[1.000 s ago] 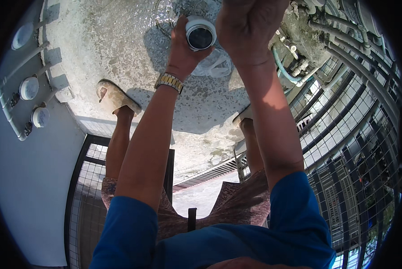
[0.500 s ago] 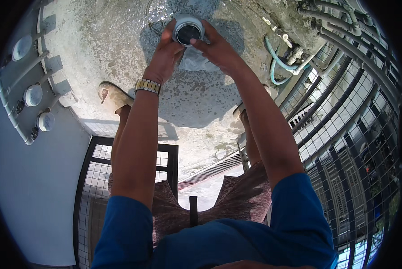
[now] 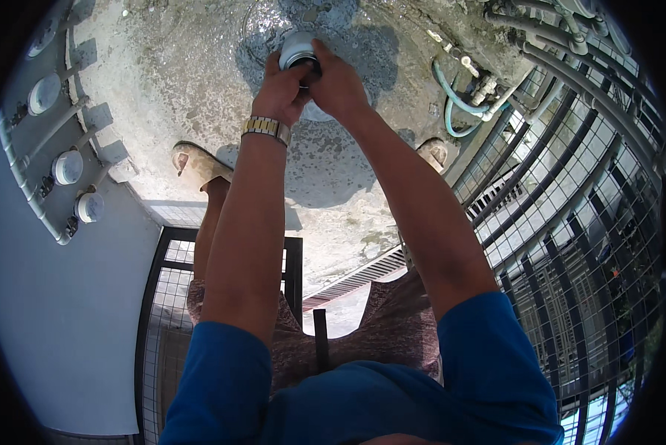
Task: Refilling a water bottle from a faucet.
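A pale, whitish round container [image 3: 298, 46] with a ridged rim and a dark round opening is held out over the wet concrete. Its opening tilts toward me and is partly covered by my fingers. Closed around its left side is my left hand [image 3: 281, 95], a metal-band watch [image 3: 266, 128] on that wrist. My right hand [image 3: 338, 85] grips the right side, fingers curled at the rim and touching the left hand's fingers. Just beneath the hands, a translucent pale thing [image 3: 316, 113] shows on the ground, mostly hidden.
Several round meters on pipes [image 3: 67, 167] line the left wall. A light-blue hose [image 3: 446, 111] and pipe fittings [image 3: 484, 90] lie to the right, beside a metal mesh fence [image 3: 563, 193]. My sandalled feet stand wide apart; a dark-framed gate [image 3: 294, 278] is near the left leg.
The container has tipped, so less of its dark opening shows. My hands have drawn closer together, and fingers now cover part of the rim. The view has shifted slightly.
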{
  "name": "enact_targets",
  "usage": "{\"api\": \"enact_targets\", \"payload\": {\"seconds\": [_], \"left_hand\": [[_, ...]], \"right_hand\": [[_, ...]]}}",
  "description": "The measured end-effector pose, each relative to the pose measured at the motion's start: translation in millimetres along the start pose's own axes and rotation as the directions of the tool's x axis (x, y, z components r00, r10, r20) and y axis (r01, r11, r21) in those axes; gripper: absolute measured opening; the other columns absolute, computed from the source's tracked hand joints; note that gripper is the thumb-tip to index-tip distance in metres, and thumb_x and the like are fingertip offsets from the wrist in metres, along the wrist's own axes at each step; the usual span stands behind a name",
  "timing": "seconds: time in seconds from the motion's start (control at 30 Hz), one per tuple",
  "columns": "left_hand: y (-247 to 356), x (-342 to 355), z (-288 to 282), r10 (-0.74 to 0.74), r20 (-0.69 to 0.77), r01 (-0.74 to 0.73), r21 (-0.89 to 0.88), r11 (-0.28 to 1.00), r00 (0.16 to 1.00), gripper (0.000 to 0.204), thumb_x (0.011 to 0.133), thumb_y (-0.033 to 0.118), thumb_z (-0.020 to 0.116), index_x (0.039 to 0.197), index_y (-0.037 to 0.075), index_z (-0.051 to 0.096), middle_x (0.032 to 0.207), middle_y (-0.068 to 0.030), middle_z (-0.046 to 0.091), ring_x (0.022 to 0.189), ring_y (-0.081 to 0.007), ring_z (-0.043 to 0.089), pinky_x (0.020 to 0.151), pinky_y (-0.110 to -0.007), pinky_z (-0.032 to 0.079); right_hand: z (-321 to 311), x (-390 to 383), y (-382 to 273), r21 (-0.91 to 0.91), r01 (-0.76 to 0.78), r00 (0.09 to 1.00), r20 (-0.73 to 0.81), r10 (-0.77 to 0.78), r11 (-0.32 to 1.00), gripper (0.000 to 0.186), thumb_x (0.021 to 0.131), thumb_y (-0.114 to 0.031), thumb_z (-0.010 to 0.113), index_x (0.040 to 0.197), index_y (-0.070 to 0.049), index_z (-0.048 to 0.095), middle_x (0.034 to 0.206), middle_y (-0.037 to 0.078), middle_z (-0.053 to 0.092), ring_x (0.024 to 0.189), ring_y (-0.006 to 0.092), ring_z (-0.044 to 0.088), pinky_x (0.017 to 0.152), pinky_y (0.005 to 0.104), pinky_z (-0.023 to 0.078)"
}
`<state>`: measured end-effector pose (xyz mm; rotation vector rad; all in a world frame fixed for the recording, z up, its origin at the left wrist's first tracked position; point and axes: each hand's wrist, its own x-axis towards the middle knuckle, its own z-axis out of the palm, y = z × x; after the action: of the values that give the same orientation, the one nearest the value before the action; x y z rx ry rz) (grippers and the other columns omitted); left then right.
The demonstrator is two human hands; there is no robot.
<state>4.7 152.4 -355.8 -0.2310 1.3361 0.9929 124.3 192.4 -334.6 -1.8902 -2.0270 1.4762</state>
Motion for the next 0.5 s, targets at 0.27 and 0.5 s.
{"api": "enact_targets", "payload": {"seconds": [0.27, 0.5], "left_hand": [[6, -5, 14, 0.006, -0.135, -0.002, 0.031, 1.000, 0.991, 0.088, 0.093, 0.002, 0.068, 0.162, 0.014, 0.014, 0.119, -0.0142, 0.064, 0.091, -0.0239, 0.070, 0.063, -0.038, 0.062], [24, -33, -15, -0.057, -0.026, 0.062, 0.279, 0.958, 0.998, 0.111, 0.093, 0.035, 0.078, 0.165, 0.012, -0.002, 0.143, -0.0201, 0.054, 0.120, -0.0397, 0.060, 0.091, -0.052, 0.056]], "right_hand": [[-12, 4, -25, -0.066, -0.099, 0.994, 0.042, 0.102, 0.993, 0.063, 0.092, -0.020, 0.062, 0.153, -0.009, 0.047, 0.124, 0.026, 0.066, 0.114, 0.0424, 0.067, 0.096, 0.0489, 0.055], [-14, -57, 79, 0.121, 0.159, 0.968, -0.216, -0.130, 0.980, 0.083, 0.084, -0.024, 0.082, 0.154, -0.008, 0.041, 0.148, 0.024, 0.050, 0.131, 0.0444, 0.054, 0.109, 0.0496, 0.046]]}}
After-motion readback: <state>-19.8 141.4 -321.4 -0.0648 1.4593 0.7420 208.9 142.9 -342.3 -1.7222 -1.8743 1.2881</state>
